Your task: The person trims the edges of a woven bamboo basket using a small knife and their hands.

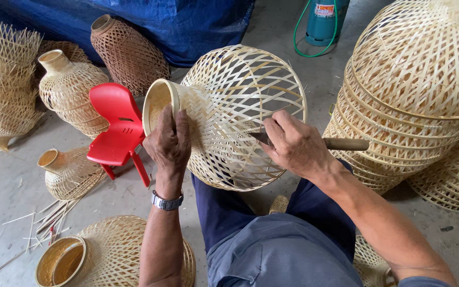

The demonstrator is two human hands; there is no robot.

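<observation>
A pale woven bamboo basket [240, 90], bell-shaped with a narrow round neck, rests on its side on my lap. My left hand [170, 142] grips the basket at its neck, just under the rim. My right hand [296, 146] holds a knife with a wooden handle [346, 143]; the blade lies against the weave on the basket's side.
A small red plastic chair [115, 125] stands to the left. Several woven baskets lie around it and one [110, 252] by my left knee. A tall stack of wide baskets [415, 95] fills the right. Loose bamboo strips [38, 226] litter the floor. A blue tarpaulin [181, 24] hangs behind.
</observation>
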